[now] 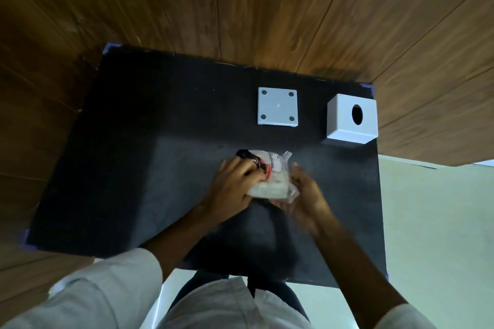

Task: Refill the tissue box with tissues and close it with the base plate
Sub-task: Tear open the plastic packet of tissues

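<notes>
Left hand [235,184]: fingers curled onto the left side of the tissue pack [270,179], thumb and fingertips pinching the printed wrapper near its red-and-black end.
Right hand [307,195]: cupped under and against the pack's right edge, fingers half closed on the clear plastic; blurred, so I can't tell how firm the hold is.
Tissue pack: held between both hands just above the black mat [133,155], still in its wrapper, long axis running from the person out toward the far edge, slightly tilted right.
Tissue box [351,117]: white cube, beyond the pack and off to its right, near the mat's far right corner, round opening facing up and right.
Base plate [277,106]: flat on the mat, straight beyond the pack, just left of the box and apart from it, four dark round pads showing.
Key relation: box lies up-right of the pack, so the right hand is the nearer one to reach it; plate sits closer to the pack's own line.
Step in hand: looks like opening the wrapper; nothing is in the box yet, as far as I can judge.
</notes>
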